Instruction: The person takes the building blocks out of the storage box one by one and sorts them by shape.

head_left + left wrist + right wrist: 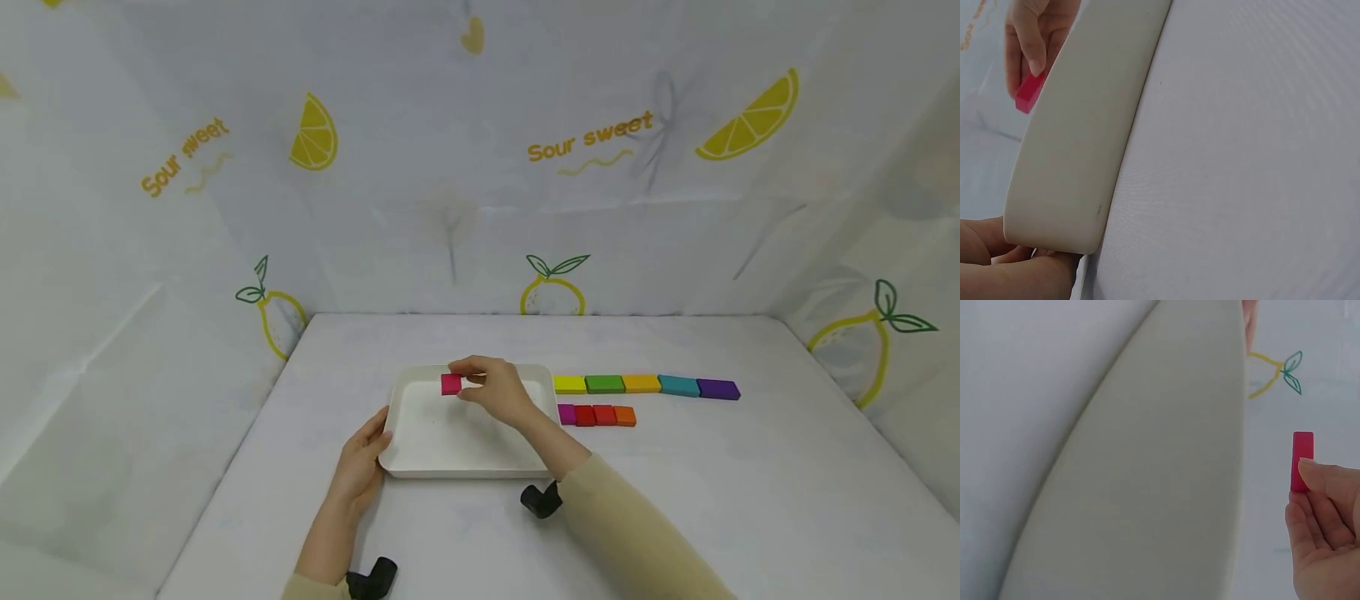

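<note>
My right hand [498, 390] pinches a small pinkish-red block [451, 384] between thumb and fingers, above the back part of a white rectangular tray [465, 473]. In the right wrist view the block [1302, 445] stands out past the fingertips, seen edge-on. My left hand [360, 462] holds the tray at its left side, toward the front corner. Seen from the left wrist, the tray's outer wall [1079, 156] fills much of the view, and the left fingers [1029, 278] press against its near end. The tray's wall hides part of the right hand there.
To the tray's right lies a row of yellow, green [604, 384], orange-yellow, blue and purple [718, 389] blocks. A shorter row of magenta, red [584, 416] and orange [625, 416] blocks lies in front of it. White printed cloth walls surround the white table [750, 500].
</note>
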Tool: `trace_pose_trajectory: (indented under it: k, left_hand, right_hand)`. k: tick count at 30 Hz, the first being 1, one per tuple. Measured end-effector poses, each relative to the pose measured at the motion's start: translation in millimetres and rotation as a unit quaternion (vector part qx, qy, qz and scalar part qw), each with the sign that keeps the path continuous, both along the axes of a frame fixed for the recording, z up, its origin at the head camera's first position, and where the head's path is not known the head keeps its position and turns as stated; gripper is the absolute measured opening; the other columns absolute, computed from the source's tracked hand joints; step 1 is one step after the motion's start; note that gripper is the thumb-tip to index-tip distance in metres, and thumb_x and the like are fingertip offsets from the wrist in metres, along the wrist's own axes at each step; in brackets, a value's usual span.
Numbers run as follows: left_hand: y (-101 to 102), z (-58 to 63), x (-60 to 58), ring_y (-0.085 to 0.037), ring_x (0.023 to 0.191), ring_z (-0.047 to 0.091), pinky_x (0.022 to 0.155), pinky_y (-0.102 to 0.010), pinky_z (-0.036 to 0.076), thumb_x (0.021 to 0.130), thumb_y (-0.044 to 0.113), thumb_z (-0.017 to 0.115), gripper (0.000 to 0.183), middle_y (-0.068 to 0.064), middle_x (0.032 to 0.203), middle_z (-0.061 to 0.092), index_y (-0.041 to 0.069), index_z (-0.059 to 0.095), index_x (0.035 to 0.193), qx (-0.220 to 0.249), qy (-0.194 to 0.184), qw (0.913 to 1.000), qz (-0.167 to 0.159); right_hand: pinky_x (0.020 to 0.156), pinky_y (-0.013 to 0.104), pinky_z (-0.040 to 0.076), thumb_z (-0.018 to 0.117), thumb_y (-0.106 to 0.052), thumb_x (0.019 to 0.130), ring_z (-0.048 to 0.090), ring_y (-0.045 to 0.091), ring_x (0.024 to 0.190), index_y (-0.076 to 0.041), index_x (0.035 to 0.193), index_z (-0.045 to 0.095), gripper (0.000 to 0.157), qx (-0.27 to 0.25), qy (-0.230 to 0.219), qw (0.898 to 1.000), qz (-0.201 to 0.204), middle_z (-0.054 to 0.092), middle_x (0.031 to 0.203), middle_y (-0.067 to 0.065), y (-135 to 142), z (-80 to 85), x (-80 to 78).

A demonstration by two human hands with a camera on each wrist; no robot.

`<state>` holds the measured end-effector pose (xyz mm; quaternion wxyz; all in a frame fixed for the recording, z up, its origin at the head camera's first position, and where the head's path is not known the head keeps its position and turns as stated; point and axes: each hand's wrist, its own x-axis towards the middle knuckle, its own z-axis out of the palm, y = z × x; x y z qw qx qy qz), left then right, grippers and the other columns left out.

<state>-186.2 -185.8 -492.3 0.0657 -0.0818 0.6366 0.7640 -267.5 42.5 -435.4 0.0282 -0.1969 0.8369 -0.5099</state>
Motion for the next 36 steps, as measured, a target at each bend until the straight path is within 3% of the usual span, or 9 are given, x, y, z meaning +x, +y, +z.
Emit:
trace_pose_trajectory:
  k: [11, 26, 36]
  left_hand:
    - [0, 1.9, 0.8, -0.031, 0.154, 0.019, 0.126, -0.045, 0.02, 0.104, 0.001, 0.038, 0.056, -0.018, 0.165, 0.017, 0.002, 0.02, 0.157, -0.001, -0.006, 1.0, -0.002]
    - [0, 1.9, 1.1, -0.03, 0.154, 0.018, 0.127, -0.043, 0.021, 0.104, 0.001, 0.038, 0.056, -0.017, 0.166, 0.017, 0.002, 0.02, 0.157, -0.001, -0.009, 1.0, 0.001]
    - [0, 3.1, 0.4, -0.029, 0.154, 0.019, 0.127, -0.043, 0.021, 0.104, 0.001, 0.038, 0.055, -0.016, 0.166, 0.017, 0.003, 0.021, 0.157, -0.002, -0.011, 0.9999, -0.001]
  right_hand:
    - [0.098, 0.039, 0.056, 0.072, -0.005, 0.087, 0.065, 0.03, 0.121, -0.01, 0.128, 0.066, 0.041, 0.004, -0.012, 0.999, -0.041, 0.068, 0.129, 0.01, 79, 15.2, 7.4]
    - [0.097, 0.041, 0.056, 0.072, -0.011, 0.089, 0.058, 0.035, 0.128, -0.012, 0.134, 0.06, 0.047, 0.056, -0.042, 0.989, -0.129, 0.062, 0.136, 0.014, 164, -2.8, 20.8]
    - [0.099, 0.042, 0.053, 0.069, -0.014, 0.092, 0.06, 0.038, 0.126, -0.009, 0.134, 0.06, 0.044, 0.093, -0.024, 0.985, -0.144, 0.063, 0.135, 0.016, 215, -16.8, 31.0]
